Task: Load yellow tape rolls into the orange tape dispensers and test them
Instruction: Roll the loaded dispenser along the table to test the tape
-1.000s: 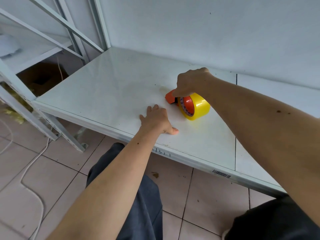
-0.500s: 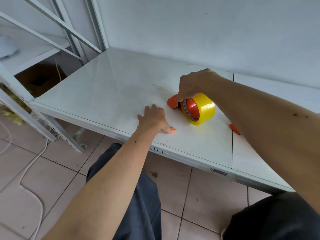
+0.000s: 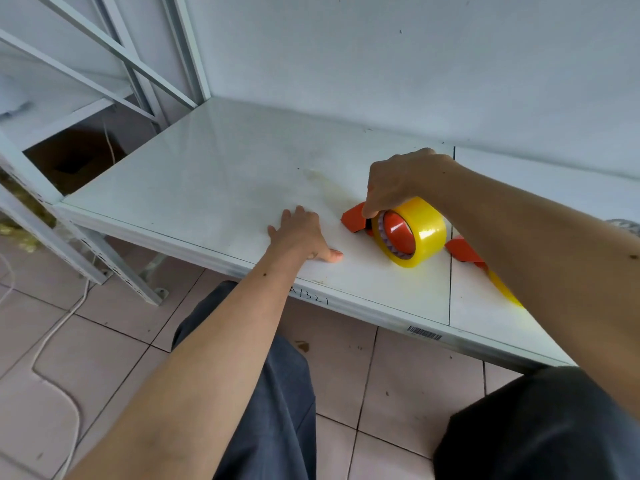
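1. We have the right hand (image 3: 401,181) curled over the top of an orange tape dispenser (image 3: 356,220). Its fingers (image 3: 372,209) grip the dispenser at the spot where it meets the roll.
2. A yellow tape roll (image 3: 420,233) is mounted on that dispenser's orange hub. It stands on edge on the desk (image 3: 225,174), near the front edge and just left of the seam between the two panels.
3. The left hand (image 3: 301,237) lies flat, palm down, on the desk just left of the dispenser. Its fingers are straight and spread, the thumb points toward the roll, and it holds nothing.
4. A second orange dispenser (image 3: 462,249) with a strip of yellow tape (image 3: 504,289) lies just right of the seam. The right forearm hides most of it, so we cannot tell how it is loaded.
5. The desk's front lip carries handwritten marks (image 3: 310,296) and a barcode sticker (image 3: 424,332).
6. White metal shelf framing (image 3: 114,60) stands at left, with a brown cardboard box (image 3: 76,157) beneath it.
7. The tiled floor (image 3: 104,344) below has a white cable (image 3: 52,344) running across it. Our dark trouser legs (image 3: 277,393) show under the desk edge.
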`<state>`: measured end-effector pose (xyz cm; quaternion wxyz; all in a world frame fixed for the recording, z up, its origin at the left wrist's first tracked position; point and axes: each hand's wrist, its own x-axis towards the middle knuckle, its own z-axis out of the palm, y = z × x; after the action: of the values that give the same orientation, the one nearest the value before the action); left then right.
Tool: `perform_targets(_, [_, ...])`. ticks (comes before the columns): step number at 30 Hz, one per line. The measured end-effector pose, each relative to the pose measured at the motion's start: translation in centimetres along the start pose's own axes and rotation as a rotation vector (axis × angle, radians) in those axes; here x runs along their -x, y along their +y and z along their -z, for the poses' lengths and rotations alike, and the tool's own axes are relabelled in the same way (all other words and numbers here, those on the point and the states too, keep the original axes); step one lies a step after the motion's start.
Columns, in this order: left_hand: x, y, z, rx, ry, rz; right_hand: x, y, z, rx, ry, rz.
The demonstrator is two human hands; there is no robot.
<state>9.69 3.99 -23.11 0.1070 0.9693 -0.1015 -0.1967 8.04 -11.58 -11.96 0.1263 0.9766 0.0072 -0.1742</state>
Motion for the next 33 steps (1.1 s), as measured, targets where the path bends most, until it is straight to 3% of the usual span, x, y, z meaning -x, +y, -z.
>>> perform_targets(19, [0.0,0.7,-0.1,-0.090,-0.048,0.045,1.9,0.7,-3.3,0.078,0.124,-0.002])
perform_targets(33, [0.9,0.1,0.2,-0.124,-0.011,0.026,3.2,0.0,-4.1,-0.086,0.186,-0.059])
